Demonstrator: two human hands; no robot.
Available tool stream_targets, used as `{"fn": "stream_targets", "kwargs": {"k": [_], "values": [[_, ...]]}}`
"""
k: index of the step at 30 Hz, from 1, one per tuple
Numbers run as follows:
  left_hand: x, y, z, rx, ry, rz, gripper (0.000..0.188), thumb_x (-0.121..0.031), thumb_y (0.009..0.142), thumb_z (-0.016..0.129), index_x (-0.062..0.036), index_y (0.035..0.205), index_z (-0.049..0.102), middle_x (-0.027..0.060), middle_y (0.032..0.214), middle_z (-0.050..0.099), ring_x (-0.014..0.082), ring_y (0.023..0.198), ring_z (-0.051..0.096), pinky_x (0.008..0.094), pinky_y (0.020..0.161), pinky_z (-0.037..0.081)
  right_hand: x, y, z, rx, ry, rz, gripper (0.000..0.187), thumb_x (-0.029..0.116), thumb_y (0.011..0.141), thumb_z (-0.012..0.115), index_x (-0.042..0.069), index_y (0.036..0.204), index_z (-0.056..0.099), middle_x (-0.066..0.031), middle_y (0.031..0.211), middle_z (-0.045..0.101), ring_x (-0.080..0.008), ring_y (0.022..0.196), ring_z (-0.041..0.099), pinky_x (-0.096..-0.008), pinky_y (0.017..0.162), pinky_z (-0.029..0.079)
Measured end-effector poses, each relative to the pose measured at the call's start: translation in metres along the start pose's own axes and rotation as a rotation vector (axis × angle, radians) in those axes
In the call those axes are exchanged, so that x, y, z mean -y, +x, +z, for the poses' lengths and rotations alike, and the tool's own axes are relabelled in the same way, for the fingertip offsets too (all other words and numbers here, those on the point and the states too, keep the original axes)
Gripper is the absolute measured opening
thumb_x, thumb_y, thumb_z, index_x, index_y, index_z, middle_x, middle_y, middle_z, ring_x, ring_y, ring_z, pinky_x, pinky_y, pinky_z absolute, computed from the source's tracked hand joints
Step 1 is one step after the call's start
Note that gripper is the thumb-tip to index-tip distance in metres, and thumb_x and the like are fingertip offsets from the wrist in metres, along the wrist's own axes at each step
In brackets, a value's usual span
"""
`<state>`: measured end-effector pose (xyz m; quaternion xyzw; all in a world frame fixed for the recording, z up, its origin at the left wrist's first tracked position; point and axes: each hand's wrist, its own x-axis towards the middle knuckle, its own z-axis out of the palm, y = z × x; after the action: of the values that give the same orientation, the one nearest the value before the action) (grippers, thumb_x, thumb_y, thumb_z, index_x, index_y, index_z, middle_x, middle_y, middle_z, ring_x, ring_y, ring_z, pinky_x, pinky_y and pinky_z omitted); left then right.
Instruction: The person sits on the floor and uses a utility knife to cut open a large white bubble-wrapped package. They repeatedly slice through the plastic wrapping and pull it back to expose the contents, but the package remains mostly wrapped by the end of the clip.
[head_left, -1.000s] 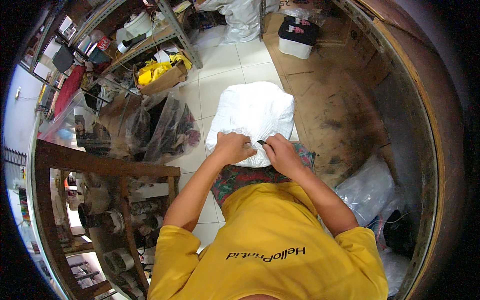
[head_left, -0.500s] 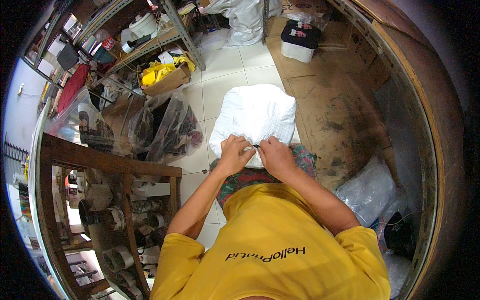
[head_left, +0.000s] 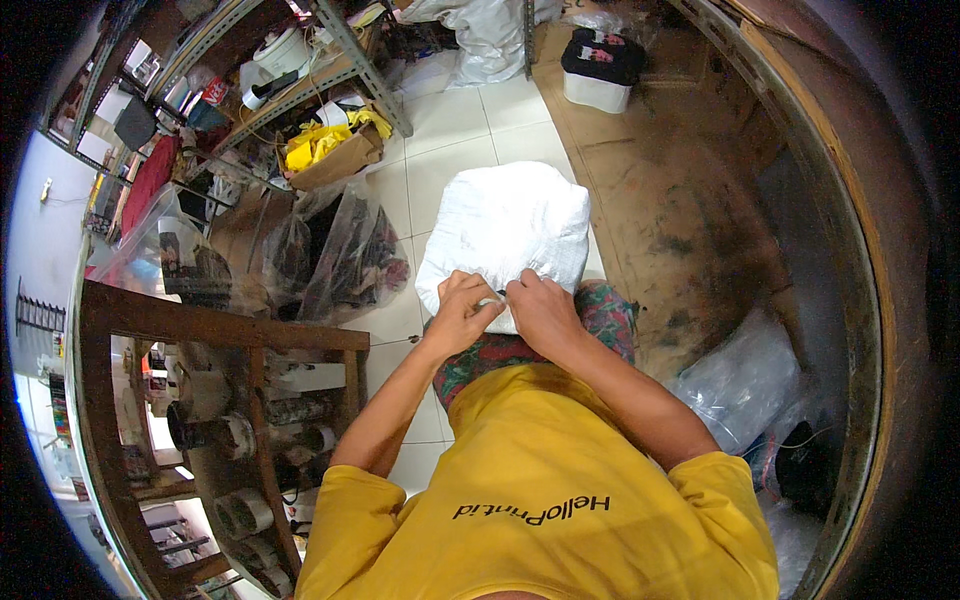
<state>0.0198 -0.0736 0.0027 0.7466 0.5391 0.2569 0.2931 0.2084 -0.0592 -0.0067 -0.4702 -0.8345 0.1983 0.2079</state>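
Note:
A white woven plastic sack [head_left: 510,215], full and roughly square, rests on my lap over patterned shorts. At its near edge my left hand [head_left: 463,308] is closed, thumb and fingers pinched together on the white material. Close beside it, my right hand [head_left: 543,312] is closed on the same edge, fingers bent down over it. A small dark bit shows between the two hands; it is too small to name. The fingertips of my right hand are partly hidden behind its knuckles.
To the left stand a brown wooden rack [head_left: 220,318] with rolls in it and a clear plastic bag [head_left: 335,255] of dark cloth. A metal shelf [head_left: 362,75] rises behind. Flattened cardboard [head_left: 670,230] covers the floor at right, near a white tub [head_left: 597,93] and clear plastic bags [head_left: 740,385].
My right hand has shifted slightly left, nearer my left hand, and the dark bit between them shows less. The sack has tilted a little.

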Motion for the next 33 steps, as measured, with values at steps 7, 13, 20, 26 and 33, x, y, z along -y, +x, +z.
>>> {"fn": "stream_targets", "kwargs": {"k": [7, 13, 20, 26, 33], "values": [[-0.007, -0.007, -0.003, -0.008, 0.133, 0.087, 0.013, -0.020, 0.086, 0.072, -0.0089, 0.092, 0.070, 0.0038, 0.093, 0.060, 0.0263, 0.101, 0.052, 0.0420, 0.092, 0.034, -0.028, -0.021, -0.018, -0.129, 0.335, 0.093, 0.017, 0.016, 0.097, 0.056, 0.000, 0.092, 0.059, -0.0215, 0.092, 0.058, -0.0438, 0.089, 0.060, -0.0516, 0.078, 0.049], [-0.041, 0.003, 0.001, 0.109, 0.476, -0.027, 0.015, -0.026, 0.086, 0.073, -0.0154, 0.095, 0.071, 0.0045, 0.097, 0.063, 0.0296, 0.105, 0.056, 0.0497, 0.091, 0.038, -0.047, -0.050, -0.021, -0.142, 0.588, 0.211, 0.016, 0.015, 0.096, 0.059, 0.000, 0.092, 0.059, -0.0214, 0.090, 0.060, -0.0438, 0.087, 0.058, -0.0498, 0.077, 0.047], [-0.041, 0.006, 0.015, 0.104, 0.524, -0.201, 0.017, -0.031, 0.084, 0.074, -0.0176, 0.095, 0.076, 0.0057, 0.103, 0.065, 0.0283, 0.109, 0.056, 0.0531, 0.094, 0.036, -0.026, -0.031, -0.017, -0.117, 0.353, 0.024, 0.015, 0.014, 0.095, 0.059, -0.001, 0.093, 0.058, -0.0212, 0.091, 0.061, -0.0416, 0.087, 0.061, -0.0493, 0.077, 0.049], [-0.041, 0.009, 0.015, 0.086, 0.444, -0.267, 0.016, -0.030, 0.083, 0.074, -0.0206, 0.096, 0.077, 0.0060, 0.103, 0.064, 0.0298, 0.111, 0.054, 0.0539, 0.097, 0.036, -0.039, -0.020, -0.009, -0.038, 0.286, -0.011, 0.015, 0.015, 0.094, 0.060, 0.000, 0.093, 0.058, -0.0219, 0.092, 0.062, -0.0424, 0.088, 0.060, -0.0500, 0.077, 0.048], [-0.019, -0.011, 0.032, -0.128, 0.153, -0.114, 0.005, -0.016, 0.083, 0.071, -0.0116, 0.086, 0.069, 0.0058, 0.095, 0.060, 0.0285, 0.104, 0.053, 0.0477, 0.094, 0.038, -0.039, -0.021, -0.009, -0.018, 0.233, -0.114, 0.014, 0.016, 0.094, 0.061, 0.002, 0.095, 0.059, -0.0212, 0.090, 0.061, -0.0421, 0.088, 0.060, -0.0507, 0.078, 0.048]]}}
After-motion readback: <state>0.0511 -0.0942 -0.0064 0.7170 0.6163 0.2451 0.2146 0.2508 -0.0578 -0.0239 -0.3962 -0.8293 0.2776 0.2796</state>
